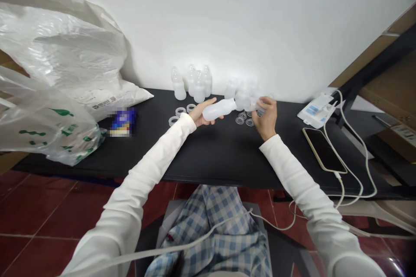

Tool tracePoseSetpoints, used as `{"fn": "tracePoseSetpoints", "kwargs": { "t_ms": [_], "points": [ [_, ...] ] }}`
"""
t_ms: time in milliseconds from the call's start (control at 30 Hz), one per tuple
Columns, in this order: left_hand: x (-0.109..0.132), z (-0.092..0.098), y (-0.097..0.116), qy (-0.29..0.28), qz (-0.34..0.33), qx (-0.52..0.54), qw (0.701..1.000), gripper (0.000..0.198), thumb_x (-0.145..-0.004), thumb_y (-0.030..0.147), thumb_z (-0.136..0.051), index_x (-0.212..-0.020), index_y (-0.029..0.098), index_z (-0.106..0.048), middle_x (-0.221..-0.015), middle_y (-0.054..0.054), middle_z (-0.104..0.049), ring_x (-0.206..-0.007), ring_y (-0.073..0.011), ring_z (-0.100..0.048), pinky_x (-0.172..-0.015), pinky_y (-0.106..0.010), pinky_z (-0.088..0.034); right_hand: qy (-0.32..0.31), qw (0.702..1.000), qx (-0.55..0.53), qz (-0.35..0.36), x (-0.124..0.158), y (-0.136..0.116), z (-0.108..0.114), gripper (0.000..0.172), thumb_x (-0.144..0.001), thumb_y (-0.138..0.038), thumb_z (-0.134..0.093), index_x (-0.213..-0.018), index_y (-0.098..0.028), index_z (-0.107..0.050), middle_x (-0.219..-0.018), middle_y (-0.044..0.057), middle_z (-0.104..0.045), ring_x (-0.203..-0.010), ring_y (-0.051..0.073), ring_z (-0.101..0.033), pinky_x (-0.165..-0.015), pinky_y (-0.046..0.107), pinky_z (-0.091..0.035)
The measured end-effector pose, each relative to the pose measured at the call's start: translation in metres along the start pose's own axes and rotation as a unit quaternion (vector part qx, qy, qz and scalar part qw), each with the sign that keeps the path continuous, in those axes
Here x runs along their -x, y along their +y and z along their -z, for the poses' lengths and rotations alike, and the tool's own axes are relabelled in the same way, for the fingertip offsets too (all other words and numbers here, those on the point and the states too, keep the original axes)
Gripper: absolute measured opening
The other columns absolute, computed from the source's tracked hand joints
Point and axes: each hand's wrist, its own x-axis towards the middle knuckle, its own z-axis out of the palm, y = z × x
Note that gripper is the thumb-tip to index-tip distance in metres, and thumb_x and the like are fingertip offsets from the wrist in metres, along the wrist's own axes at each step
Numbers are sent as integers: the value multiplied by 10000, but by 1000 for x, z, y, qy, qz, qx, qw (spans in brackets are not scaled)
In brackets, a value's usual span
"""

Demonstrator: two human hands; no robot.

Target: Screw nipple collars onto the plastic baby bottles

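Note:
My left hand is wrapped under a frosted white baby bottle, which lies tilted with its open neck to the right. In my right hand, the fingers pinch a small translucent piece close to the bottle's neck; its exact kind is blurred. Clear flat rings or discs lie just left of and under my right hand. Beside my left hand, several translucent collar rings rest on the table. Behind the hands stand several capped bottles, and a blurry cluster of clear domed pieces sits near the wall.
On the left are large plastic bags and a blue packet. To the right lie a phone on a charging cable and a white power strip. The black table meets a white wall; a cable crosses my lap.

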Motion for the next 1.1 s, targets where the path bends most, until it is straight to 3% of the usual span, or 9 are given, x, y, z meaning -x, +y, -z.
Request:
{"fn": "tracePoseSetpoints", "kwargs": {
  "t_ms": [67,167,233,333,433,667,833,967,1100],
  "points": [
    [-4,-1,-7,35,-57,-9,998,594,-836,667,-645,-1141,160,-696,-1007,-155,-775,-657,-175,-702,-437,-230,-451,32,999,13,-26,-2,5,-1,336,-901,-408,-575,-1166,-207,-525,-1180,157,-627,-1134,315,-619,-963,538,-508],
    [-17,-4,-24,110,-145,-32,983,564,-763,511,-785,-1194,164,-671,-1202,-135,-737,-1017,-215,-728,-774,-278,-588,44,997,29,-64,-4,7,-1,470,-930,-471,-545,-1297,-185,-474,-1204,175,-625,-1102,310,-635,-954,524,-501],
    [-28,-8,-36,161,-198,-67,965,575,-737,404,-818,-1232,168,-646,-1279,-128,-707,-1185,-233,-674,-978,-341,-551,47,995,30,-78,-5,5,0,530,-952,-510,-519,-1361,-184,-438,-1223,180,-624,-1072,296,-648,-953,516,-499],
    [-48,-15,-51,260,-226,-151,926,494,-779,336,-786,-1221,182,-629,-1302,-125,-694,-1254,-249,-632,-1087,-419,-480,71,994,24,-81,-5,4,1,626,-949,-556,-531,-1420,-175,-371,-1167,156,-633,-1027,275,-661,-960,523,-497],
    [-67,-24,-57,320,-254,-202,890,458,-811,286,-769,-1219,199,-583,-1331,-125,-672,-1261,-239,-627,-1096,-420,-462,109,991,20,-72,-4,8,-1,635,-926,-579,-571,-1360,-156,-381,-1145,150,-606,-960,246,-661,-974,540,-498],
    [-96,-48,-53,405,-235,-254,846,385,-855,244,-746,-1167,198,-525,-1300,-159,-665,-1229,-265,-624,-1046,-431,-454,162,982,35,-93,-5,16,-3,503,-942,-572,-534,-1215,-176,-389,-1157,166,-542,-895,227,-617,-927,547,-518],
    [-109,-55,-53,410,-226,-273,840,404,-858,261,-753,-1193,177,-545,-1280,-175,-616,-1153,-261,-617,-1038,-421,-450,185,976,55,-105,-9,11,3,468,-974,-518,-466,-1269,-168,-365,-1164,189,-546,-958,258,-627,-937,533,-495],
    [-120,-62,-52,409,-229,-279,838,423,-840,263,-774,-1192,168,-561,-1223,-168,-559,-1139,-266,-606,-1030,-415,-463,166,977,64,-118,-9,9,4,452,-967,-481,-480,-1286,-182,-365,-1065,131,-586,-834,238,-628,-927,542,-477],
    [-129,-67,-51,404,-233,-287,837,415,-827,237,-784,-1167,150,-563,-1178,-155,-546,-1138,-269,-593,-1049,-428,-455,144,979,59,-133,-7,10,4,462,-948,-454,-502,-1296,-176,-378,-1057,126,-602,-884,261,-639,-920,531,-470]
  ]
}}
